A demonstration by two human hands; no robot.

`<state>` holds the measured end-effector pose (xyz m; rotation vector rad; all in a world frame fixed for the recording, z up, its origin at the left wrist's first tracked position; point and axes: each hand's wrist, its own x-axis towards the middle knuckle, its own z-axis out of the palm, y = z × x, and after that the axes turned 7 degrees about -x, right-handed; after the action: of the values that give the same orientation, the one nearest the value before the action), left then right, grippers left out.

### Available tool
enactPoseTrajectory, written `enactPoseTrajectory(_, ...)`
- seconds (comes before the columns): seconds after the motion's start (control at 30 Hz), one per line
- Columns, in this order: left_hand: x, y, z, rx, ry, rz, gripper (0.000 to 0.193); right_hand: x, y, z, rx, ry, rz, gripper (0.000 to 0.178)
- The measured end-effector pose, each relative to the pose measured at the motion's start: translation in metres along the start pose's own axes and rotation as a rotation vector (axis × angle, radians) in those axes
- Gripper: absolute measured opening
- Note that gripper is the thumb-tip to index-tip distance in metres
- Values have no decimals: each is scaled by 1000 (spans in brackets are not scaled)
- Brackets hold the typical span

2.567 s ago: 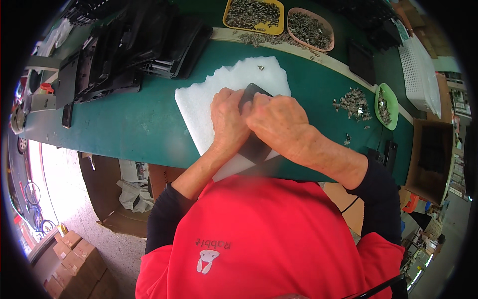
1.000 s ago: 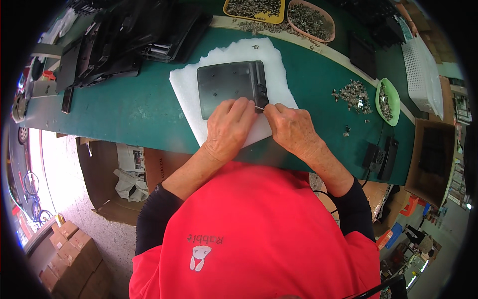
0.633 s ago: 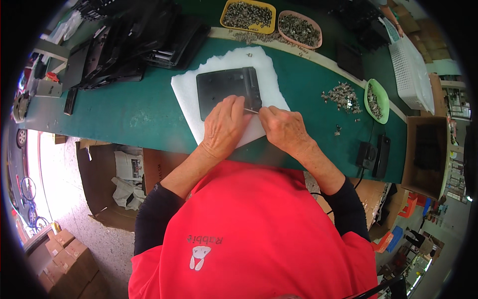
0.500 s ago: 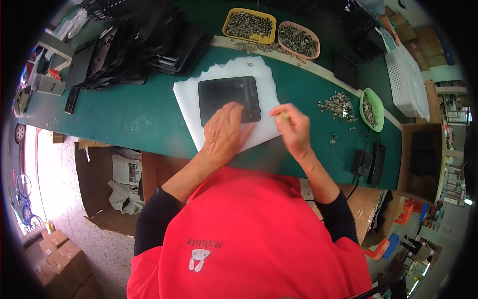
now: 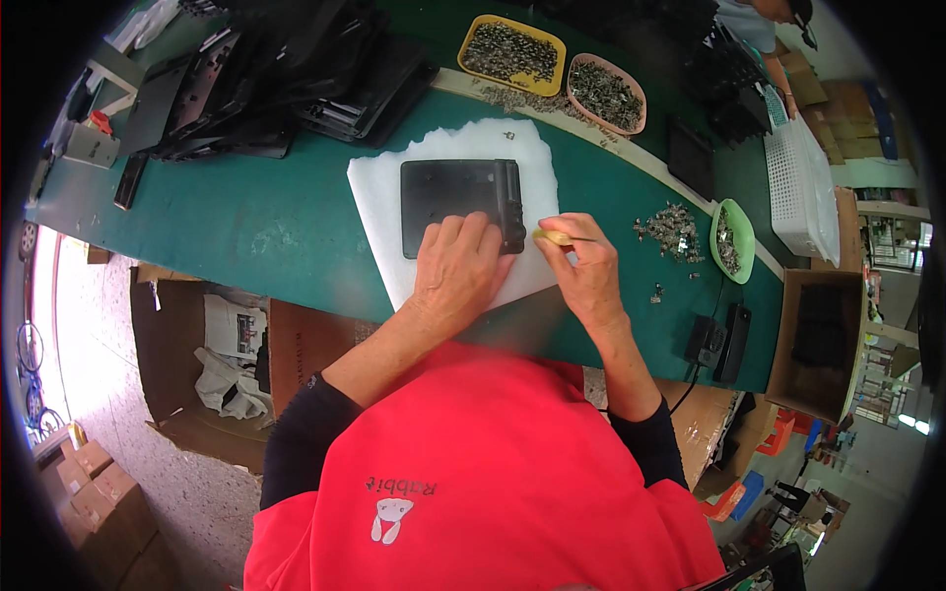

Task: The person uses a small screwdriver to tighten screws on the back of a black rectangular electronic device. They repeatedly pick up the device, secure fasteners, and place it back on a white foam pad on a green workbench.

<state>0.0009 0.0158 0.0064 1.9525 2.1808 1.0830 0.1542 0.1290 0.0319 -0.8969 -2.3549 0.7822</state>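
Note:
A flat black plastic panel (image 5: 445, 197) with a raised strip along its right side lies on a sheet of white foam (image 5: 379, 187). My left hand (image 5: 461, 261) holds the panel at its near edge, fingers bent on top and thumb toward the right corner. Just right of that corner, apart from the panel, my right hand (image 5: 589, 271) is closed around a small screwdriver (image 5: 554, 236). Its yellow handle shows between thumb and fingers, and the thin dark shaft points right. One small metal piece (image 5: 508, 135) sits on the foam's far edge.
Black plastic panels (image 5: 246, 98) are stacked at the far left. Small metal parts fill a yellow tray (image 5: 564, 61), a pink tray (image 5: 642, 110) and a green bowl (image 5: 749, 261); a loose pile (image 5: 673, 231) lies on the green table (image 5: 266, 231). Another person's arm (image 5: 781, 84) shows at the far right.
My right hand has turned, so the screwdriver's shaft now shows, pointing right. My left fingers have drawn back toward the panel's near edge and bent more. The whole view has shifted slightly.

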Motion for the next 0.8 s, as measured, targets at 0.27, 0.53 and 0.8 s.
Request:
enactPoseTrajectory(0.27,4,-2,0,-28,89,104,33,21,-8,24,-145,226,-365,21)
enactPoseTrajectory(0.53,4,-3,-2,-41,36,73,34,45,9,30,-199,112,-204,14)
enactPoseTrajectory(0.8,7,-1,1,35,8,44,48,77,15,14,340,-95,323,28)
